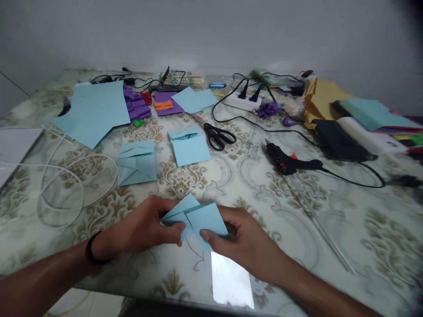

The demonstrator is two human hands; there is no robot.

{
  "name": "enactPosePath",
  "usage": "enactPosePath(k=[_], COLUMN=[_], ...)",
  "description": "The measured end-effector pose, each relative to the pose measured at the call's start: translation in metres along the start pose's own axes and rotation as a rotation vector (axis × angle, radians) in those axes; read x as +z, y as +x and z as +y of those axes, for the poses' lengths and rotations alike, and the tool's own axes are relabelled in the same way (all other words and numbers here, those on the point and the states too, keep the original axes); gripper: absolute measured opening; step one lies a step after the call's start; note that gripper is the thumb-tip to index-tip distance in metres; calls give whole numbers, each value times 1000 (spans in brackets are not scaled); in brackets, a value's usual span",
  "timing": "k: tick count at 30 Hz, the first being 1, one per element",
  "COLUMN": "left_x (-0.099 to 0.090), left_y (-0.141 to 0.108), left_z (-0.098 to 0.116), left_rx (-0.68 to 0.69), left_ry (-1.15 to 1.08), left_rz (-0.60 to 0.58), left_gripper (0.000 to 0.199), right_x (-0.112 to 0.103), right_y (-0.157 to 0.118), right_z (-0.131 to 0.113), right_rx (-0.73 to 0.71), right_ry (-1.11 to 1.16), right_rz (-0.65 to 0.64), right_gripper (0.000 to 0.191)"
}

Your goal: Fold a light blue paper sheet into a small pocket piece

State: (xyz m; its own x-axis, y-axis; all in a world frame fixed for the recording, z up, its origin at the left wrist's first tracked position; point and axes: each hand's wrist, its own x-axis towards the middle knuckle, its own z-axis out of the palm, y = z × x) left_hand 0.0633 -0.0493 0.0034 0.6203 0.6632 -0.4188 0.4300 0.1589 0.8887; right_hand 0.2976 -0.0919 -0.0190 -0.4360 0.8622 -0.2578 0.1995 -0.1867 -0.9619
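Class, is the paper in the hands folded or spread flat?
Folded: between the left hand and right hand, the paper shows overlapping flaps with straight edges.

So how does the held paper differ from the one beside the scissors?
The held paper is between left hand and right hand; the paper beside the scissors lies on the table. The held paper shows angled panels; the other, a broad front panel. Both are light blue.

No legible text, label, brand, number or sign on anything in view.
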Motion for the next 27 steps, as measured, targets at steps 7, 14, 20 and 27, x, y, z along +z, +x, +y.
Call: enactPosePath(k=[7,14,20,27], left_x=[-7,-16,-24,-41], left_y=[3,6,5,3], left_z=[-10,-12,-7,4], left_rx=[3,37,41,164], left_ry=[-15,-98,-122,-12], left_rz=[-25,-19,-8,219], left_gripper=[20,21,18,27], right_x=[-2,-9,-14,-30], right_y=[1,1,2,4], right_z=[1,-3,-4,-6], right_rx=[73,111,111,66], right_ry=[118,166,156,159], right_rz=[-17,16,45,159], right_gripper=[10,15,18,25])
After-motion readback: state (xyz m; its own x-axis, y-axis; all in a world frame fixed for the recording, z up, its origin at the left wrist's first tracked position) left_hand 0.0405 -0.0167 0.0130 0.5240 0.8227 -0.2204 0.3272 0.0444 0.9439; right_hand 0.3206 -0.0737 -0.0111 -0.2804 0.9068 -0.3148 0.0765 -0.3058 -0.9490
